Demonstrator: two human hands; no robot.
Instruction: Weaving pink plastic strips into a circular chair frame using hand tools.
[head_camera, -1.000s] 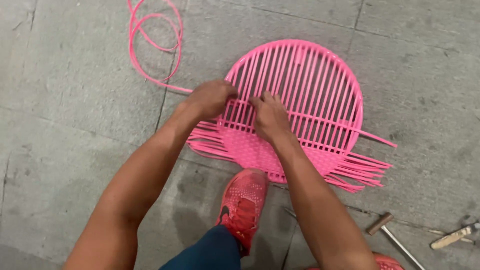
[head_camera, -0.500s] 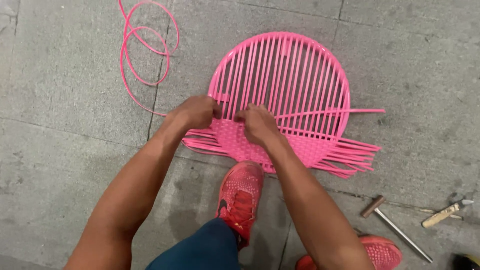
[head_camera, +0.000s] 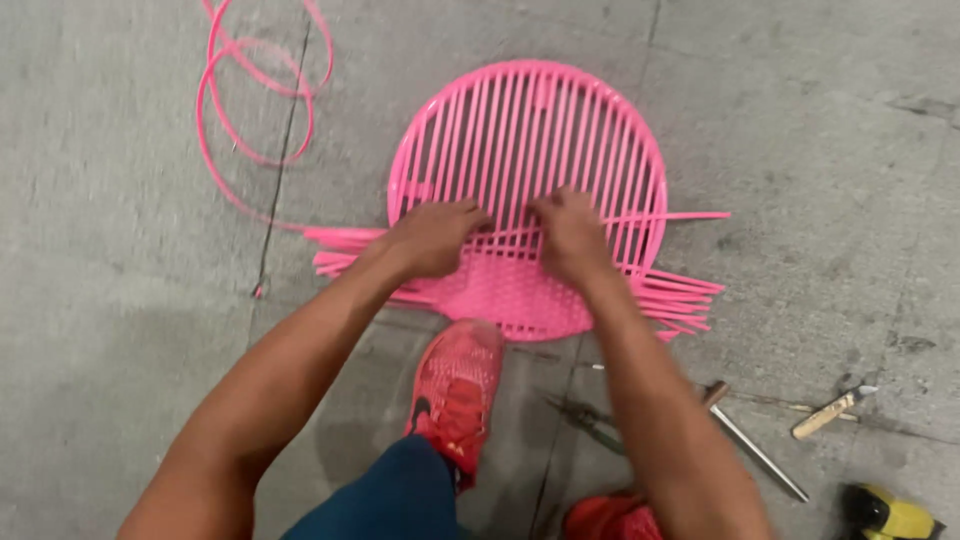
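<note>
A round pink frame (head_camera: 540, 130) strung with upright pink strips lies on the concrete floor. Its near part is woven into a tight mat (head_camera: 510, 295), with loose strip ends (head_camera: 680, 290) sticking out at both sides. My left hand (head_camera: 435, 238) and my right hand (head_camera: 570, 232) rest side by side on the weave's top edge, fingers curled into the strips around a horizontal pink strip (head_camera: 670, 217) that runs out to the right. My red shoe (head_camera: 457, 385) sits at the frame's near rim.
A coil of pink strip (head_camera: 255, 90) lies at the upper left, trailing to the frame. A hammer (head_camera: 755, 445), pliers (head_camera: 590, 420), a wooden-handled tool (head_camera: 825, 412) and a yellow tool (head_camera: 890, 512) lie at lower right. A second red shoe (head_camera: 605, 518) shows at the bottom.
My hands have shifted up the frame a little along the weave's edge. A horizontal strip now reaches out past the right rim. The view has swung slightly.
</note>
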